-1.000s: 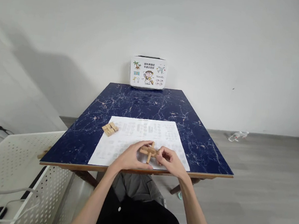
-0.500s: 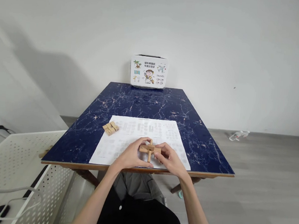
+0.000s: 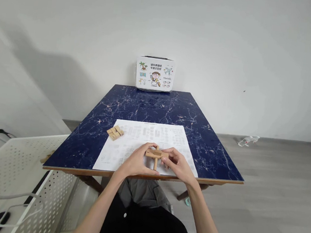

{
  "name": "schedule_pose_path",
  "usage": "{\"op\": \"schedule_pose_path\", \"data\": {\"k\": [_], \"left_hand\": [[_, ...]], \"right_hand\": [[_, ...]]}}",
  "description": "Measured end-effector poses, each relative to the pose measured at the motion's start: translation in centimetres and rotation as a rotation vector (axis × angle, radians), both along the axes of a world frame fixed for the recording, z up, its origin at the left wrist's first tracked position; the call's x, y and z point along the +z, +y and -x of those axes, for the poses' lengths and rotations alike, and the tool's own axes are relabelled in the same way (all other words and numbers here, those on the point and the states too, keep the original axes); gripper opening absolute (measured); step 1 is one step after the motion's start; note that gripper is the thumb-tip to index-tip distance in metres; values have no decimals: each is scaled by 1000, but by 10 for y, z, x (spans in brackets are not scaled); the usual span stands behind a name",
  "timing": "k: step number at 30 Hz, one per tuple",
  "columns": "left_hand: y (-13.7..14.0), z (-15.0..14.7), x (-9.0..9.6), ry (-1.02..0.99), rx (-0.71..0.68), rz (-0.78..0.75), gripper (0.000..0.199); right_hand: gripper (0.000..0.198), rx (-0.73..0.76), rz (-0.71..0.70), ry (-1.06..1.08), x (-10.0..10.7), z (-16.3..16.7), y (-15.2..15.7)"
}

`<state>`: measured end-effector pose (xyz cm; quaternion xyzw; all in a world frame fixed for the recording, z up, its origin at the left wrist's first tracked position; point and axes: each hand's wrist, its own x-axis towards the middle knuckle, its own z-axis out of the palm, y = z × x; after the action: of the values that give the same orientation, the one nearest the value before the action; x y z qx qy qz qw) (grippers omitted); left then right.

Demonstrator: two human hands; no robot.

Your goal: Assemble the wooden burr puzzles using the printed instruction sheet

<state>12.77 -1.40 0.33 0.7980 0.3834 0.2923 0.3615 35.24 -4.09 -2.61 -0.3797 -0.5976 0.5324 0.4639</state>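
Close to the table's (image 3: 151,106) front edge, a wooden cross (image 3: 157,153) of smooth tan bars, its round rod running front to back under a small raised block, sits over the printed paper (image 3: 124,148). Thumb and fingers of the left hand (image 3: 136,162) curve around the rod's ends, while the right hand (image 3: 177,165) pinches the right arm. Wooden blocks (image 3: 115,132) straddle the paper's left edge, and bare blue tabletop stretches beyond it to a white case (image 3: 154,73).
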Motion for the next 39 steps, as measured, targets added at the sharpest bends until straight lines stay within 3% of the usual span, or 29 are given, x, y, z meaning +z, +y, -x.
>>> {"op": "schedule_pose_path", "data": {"k": [9, 12, 15, 18, 21, 29, 32, 39], "left_hand": [[0, 1, -6, -25, -4, -35, 92], [1, 1, -6, 0, 3, -16, 93], [1, 3, -7, 5, 20, 9, 95], [1, 4, -8, -17, 41, 29, 96], [1, 5, -9, -39, 39, 30, 95], [2, 5, -8, -101, 31, -40, 87], [1, 5, -6, -83, 50, -68, 84], [-2, 4, 0, -52, 12, -61, 79]], "right_hand": [[29, -17, -6, 142, -4, -5, -3], [29, -124, -20, 245, -10, -7, -1], [30, -325, -54, 286, -15, -6, 5], [32, -474, -85, 126, -17, -1, 11], [35, -530, -117, -144, -19, 6, 13], [26, -552, -348, -475, -26, 11, 15], [27, -559, -397, -441, -21, 9, 13], [21, -365, -408, -349, -6, 6, 4]]}}
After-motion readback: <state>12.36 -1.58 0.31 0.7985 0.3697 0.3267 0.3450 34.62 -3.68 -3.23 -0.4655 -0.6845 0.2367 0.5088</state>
